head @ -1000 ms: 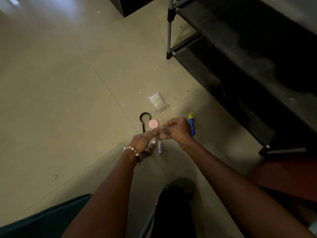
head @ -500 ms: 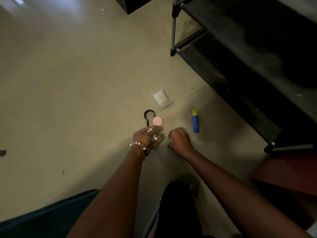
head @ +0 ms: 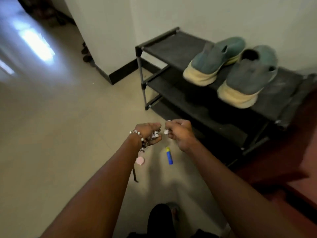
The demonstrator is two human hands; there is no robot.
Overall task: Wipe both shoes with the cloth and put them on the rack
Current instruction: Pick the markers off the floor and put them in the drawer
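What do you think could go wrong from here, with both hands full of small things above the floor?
1. The left hand is closed on several small white items, and one could slip out onto the floor.
2. The blue tube lies on the floor below the hands and could be stepped on or kicked.
3. Both shoes sit with their ends over the front edge of the rack, so a knock might tip them off.

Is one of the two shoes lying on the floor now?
No, both shoes stand side by side on the top shelf of the rack.
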